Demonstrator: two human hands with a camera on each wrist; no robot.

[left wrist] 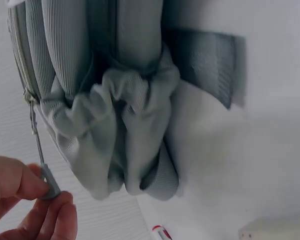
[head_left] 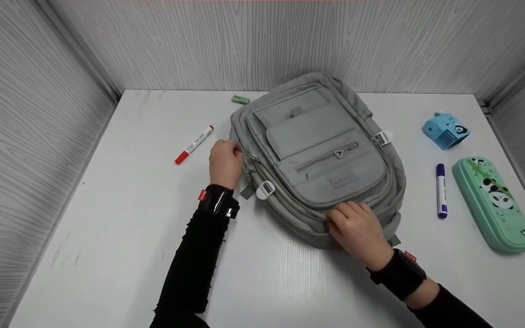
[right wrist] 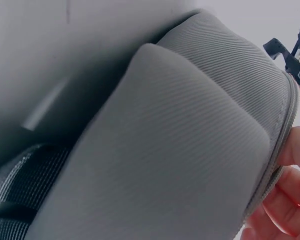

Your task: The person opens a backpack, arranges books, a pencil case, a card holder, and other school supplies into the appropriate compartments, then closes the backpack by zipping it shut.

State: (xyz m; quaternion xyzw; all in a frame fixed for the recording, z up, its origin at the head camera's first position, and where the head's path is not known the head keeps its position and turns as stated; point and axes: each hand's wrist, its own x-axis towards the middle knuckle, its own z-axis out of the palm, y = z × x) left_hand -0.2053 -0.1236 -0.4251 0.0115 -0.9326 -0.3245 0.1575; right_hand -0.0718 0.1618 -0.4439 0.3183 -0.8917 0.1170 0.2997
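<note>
Lying between the hands, the backpack (head_left: 317, 159): left hand (head_left: 225, 161) pinches zipper pull (left wrist: 49, 182), right hand (head_left: 358, 228) grips its edge.

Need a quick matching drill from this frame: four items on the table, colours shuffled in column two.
1 backpack
2 pencil case
3 sharpener
4 marker by the left hand

a red cap
b grey
c blue
d green with pandas

Pairs: 1-b, 2-d, 3-c, 4-a
</note>
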